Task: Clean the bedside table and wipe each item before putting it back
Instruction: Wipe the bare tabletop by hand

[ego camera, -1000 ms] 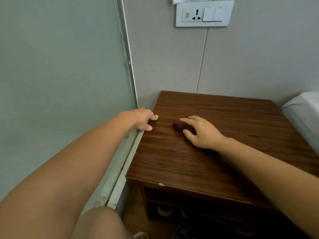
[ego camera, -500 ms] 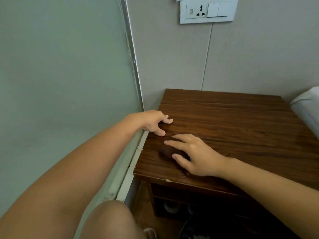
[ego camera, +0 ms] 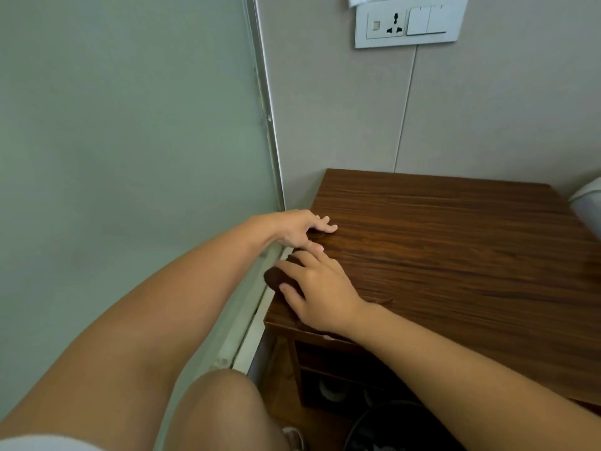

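I see one dark brown cloth, bunched small, at the worktop's left edge near its front corner, about eight o'clock from the top's middle. My right hand lies on it, fingers spread and pressing it flat. My left hand, at twelve o'clock from the cloth, rests relaxed fingertips on the wood. Under the top, one open shelf holds something pale I cannot make out. One socket plate sits on the wall above.
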